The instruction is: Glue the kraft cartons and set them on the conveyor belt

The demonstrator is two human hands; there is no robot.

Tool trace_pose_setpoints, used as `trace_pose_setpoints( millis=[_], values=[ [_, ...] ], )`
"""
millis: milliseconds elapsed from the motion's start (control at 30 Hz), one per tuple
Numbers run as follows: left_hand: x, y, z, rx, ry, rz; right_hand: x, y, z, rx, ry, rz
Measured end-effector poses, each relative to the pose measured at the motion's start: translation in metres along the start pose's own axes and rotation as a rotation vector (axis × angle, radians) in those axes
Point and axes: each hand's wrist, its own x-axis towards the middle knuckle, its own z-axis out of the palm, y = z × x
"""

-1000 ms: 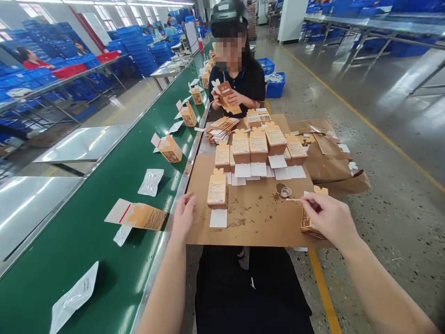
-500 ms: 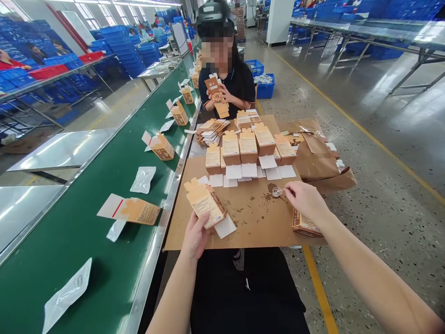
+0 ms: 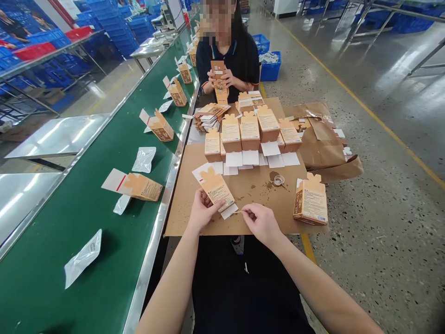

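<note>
My left hand (image 3: 205,211) is closed round the lower left side of a tan printed carton (image 3: 219,191), tilted above the cardboard sheet. A white flap (image 3: 229,212) sticks out at the carton's near end. Pinched in my right hand (image 3: 261,223) is a thin pale cotton swab (image 3: 237,212), its tip at that flap. Whether the tip touches the flap I cannot tell. A small clear dish (image 3: 278,180) lies on the cardboard (image 3: 187,199) beside wet brown spots. At the right stands another carton (image 3: 310,202).
Several cartons (image 3: 250,130) with white flaps stand grouped ahead, by a stack of flat cartons (image 3: 210,116). Opposite, a person (image 3: 239,60) holds a carton. The green conveyor (image 3: 114,246) on my left carries cartons and white pouches (image 3: 83,257). Brown wrapping paper (image 3: 316,144) lies on the right.
My right hand has moved left from the dish to the carton's flap with the swab. The left hand has turned its carton slightly. Belt items have shifted, and the view tilted down.
</note>
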Motion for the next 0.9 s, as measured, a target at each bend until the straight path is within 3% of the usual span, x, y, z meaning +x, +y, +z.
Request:
trace_pose_setpoints(
  millis=[200,600,900],
  values=[
    [-0.01,-0.005,0.003,0.073,-0.038,0.057,0.004,0.011,0.009,0.008,-0.014,-0.003],
    [-0.032,-0.007,0.007,0.294,-0.013,0.173,-0.02,0.003,-0.045,-0.015,0.121,0.081],
    [-0.031,-0.022,0.004,0.406,0.067,0.193,-0.028,-0.013,-0.053,0.018,0.175,0.056]
  ],
)
